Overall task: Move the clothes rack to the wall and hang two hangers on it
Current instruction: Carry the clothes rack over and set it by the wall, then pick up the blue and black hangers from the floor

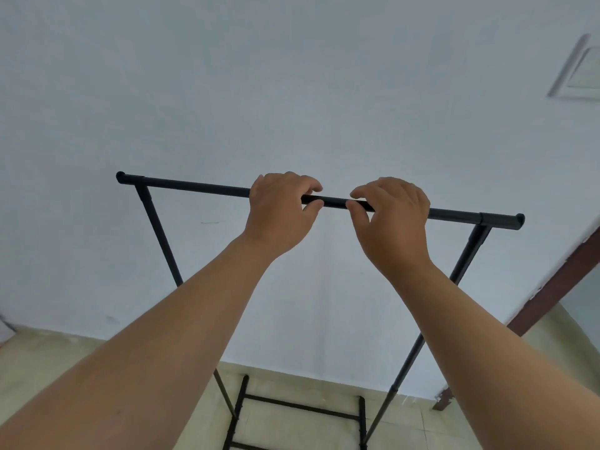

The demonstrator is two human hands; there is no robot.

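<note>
A black metal clothes rack [194,186] stands in front of me, close to a pale blue wall [292,92]. Its top bar runs from upper left to lower right, with two uprights going down to a base frame [298,405] on the floor. My left hand [279,212] and my right hand [393,222] sit side by side at the middle of the top bar. On each hand the fingers curl over the bar and the thumb sits under it. No hangers are in view.
A dark brown door frame [552,287] slants along the right edge. A white framed panel [581,69] is on the wall at the upper right. The floor [48,358] is pale yellowish tile.
</note>
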